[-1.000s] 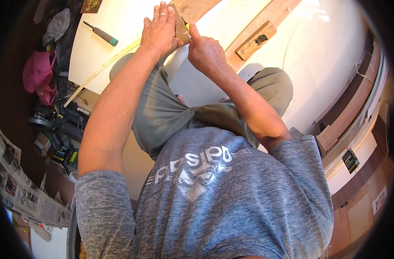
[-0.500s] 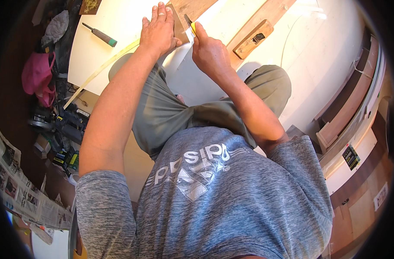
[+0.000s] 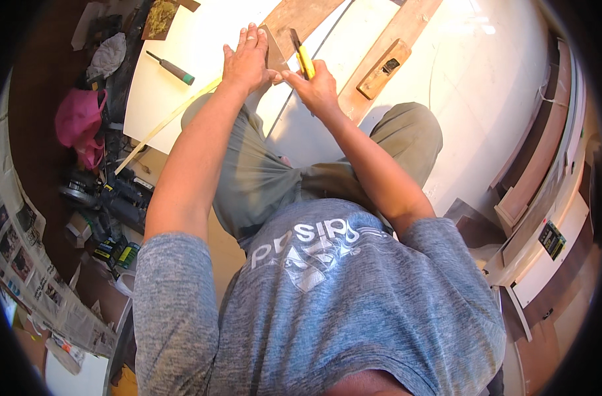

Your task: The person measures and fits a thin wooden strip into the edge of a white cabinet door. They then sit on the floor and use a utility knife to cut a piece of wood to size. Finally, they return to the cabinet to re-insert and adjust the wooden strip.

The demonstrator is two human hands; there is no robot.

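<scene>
My left hand (image 3: 246,63) lies with its fingers stretched out over a small brown sheet (image 3: 275,56), pressing on it. A yellow utility knife (image 3: 305,63) is gripped in my right hand (image 3: 316,87), its dark tip pointing up and away from me. The right thumb reaches toward the sheet's near corner, close to the left thumb. Beyond the sheet, a wooden board (image 3: 302,20) extends to the far edge of the picture. Part of the sheet is hidden under my left hand.
A wooden hand plane (image 3: 385,68) rests on a long plank (image 3: 408,23) to the right. Left of my hand lies a tool with a green-ended handle (image 3: 174,70). A pale yellow strip (image 3: 166,123) runs beneath my left forearm. A pink bag (image 3: 80,122) hangs at far left.
My right hand has moved closer to my left hand, and the knife is turned more upright, with more of its yellow body showing. The whole view has shifted slightly.
</scene>
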